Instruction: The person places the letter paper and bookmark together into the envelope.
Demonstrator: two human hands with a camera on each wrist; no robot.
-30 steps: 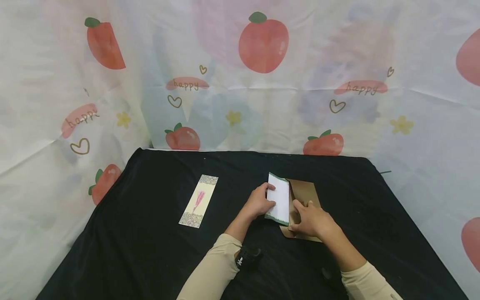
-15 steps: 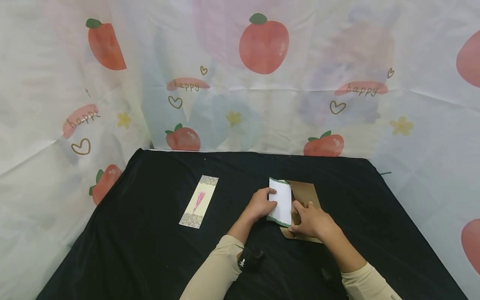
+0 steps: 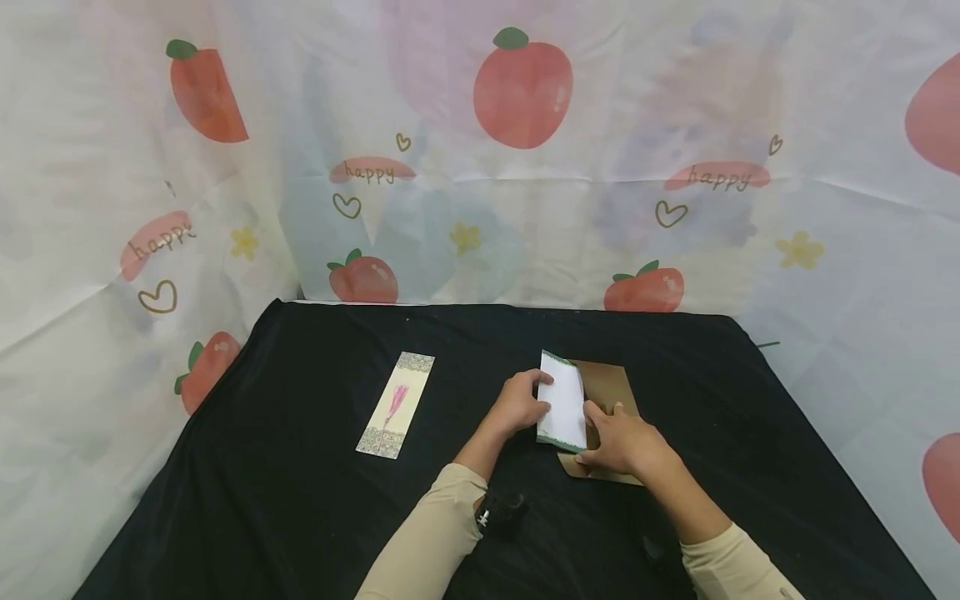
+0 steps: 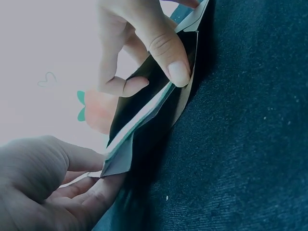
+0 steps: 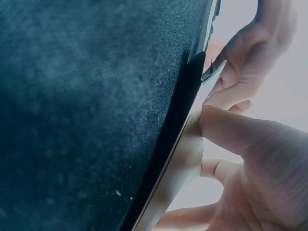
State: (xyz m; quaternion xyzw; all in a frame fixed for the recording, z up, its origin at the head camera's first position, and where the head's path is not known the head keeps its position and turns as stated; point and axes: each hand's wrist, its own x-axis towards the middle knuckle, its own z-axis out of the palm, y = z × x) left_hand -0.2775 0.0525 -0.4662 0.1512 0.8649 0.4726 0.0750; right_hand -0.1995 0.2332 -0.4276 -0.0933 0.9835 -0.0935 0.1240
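Note:
A folded white card with green edging [image 3: 562,404] is pinched between thumb and fingers of my left hand [image 3: 517,402]. Its right side overlaps a brown paper envelope [image 3: 611,385] lying on the black cloth. My right hand [image 3: 626,437] holds that envelope at its left, mouth side. In the left wrist view the envelope's mouth gapes, and the card [image 4: 126,153] reaches in between its two walls, with the right thumb [image 4: 177,72] at the far end of the opening. Seen from the right wrist, thumb and fingers grip the envelope [image 5: 179,166]; its interior is hidden there.
A cream strip with patterned ends and a pink tassel [image 3: 407,385] lies on the cloth to the left. The black-covered table [image 3: 262,467] ends at a white curtain [image 3: 540,225] printed with fruit, hearts and "happy". A black device [image 3: 501,512] sits at my left wrist.
My left hand has shifted the card slightly to the right, over the envelope, and the card's tilt has changed a little. The right hand and envelope stay almost in place.

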